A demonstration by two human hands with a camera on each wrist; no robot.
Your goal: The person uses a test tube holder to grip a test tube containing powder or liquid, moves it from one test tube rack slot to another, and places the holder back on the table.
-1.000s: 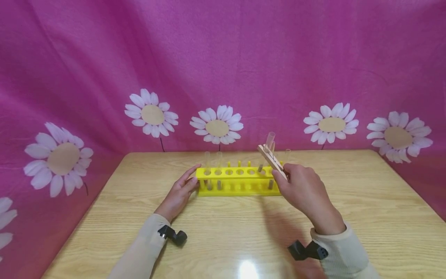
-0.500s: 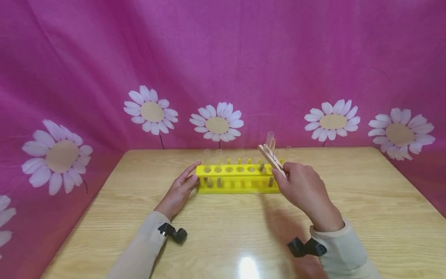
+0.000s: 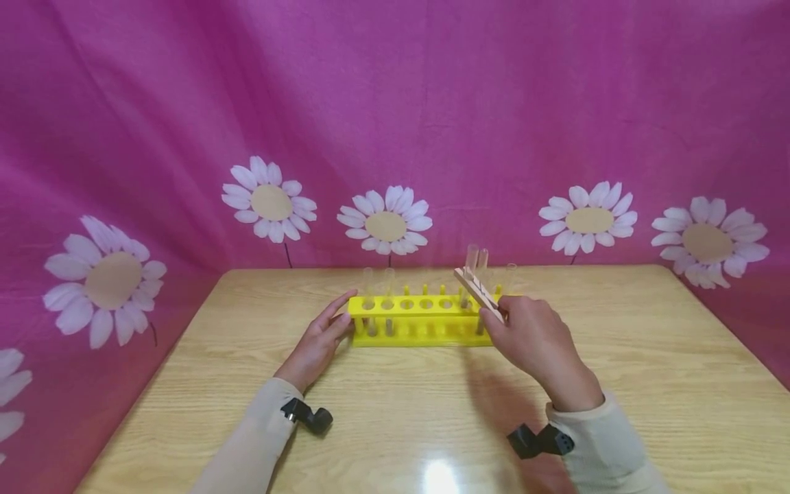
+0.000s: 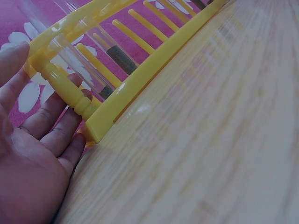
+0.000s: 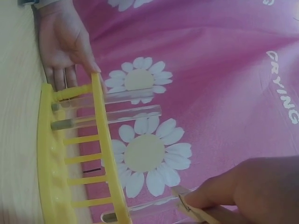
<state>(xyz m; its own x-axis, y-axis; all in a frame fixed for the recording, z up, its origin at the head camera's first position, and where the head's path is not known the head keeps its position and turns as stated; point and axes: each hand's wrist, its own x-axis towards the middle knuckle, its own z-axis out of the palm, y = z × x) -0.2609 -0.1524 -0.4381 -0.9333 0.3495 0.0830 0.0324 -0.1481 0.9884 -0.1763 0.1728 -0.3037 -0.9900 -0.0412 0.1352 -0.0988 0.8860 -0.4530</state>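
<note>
Lowered since the earlier frame: clothespin and clipped tube. Left hand: gripped the yellow rack at its 9 o'clock end. Two tubes alongside: held dark matter at bottom. Clipped tube: dark-bottomed, tip inside the rack, towards 2 o'clock. Right hand: pinched clothespin, 3 o'clock. Step, by judgement: seating clipped tube; next move called for straight lowering.

Table: I see bright glare, low in head view.
Right hand: casts soft shadow.
Wrist views: I find them dimmer, hazy.
</note>
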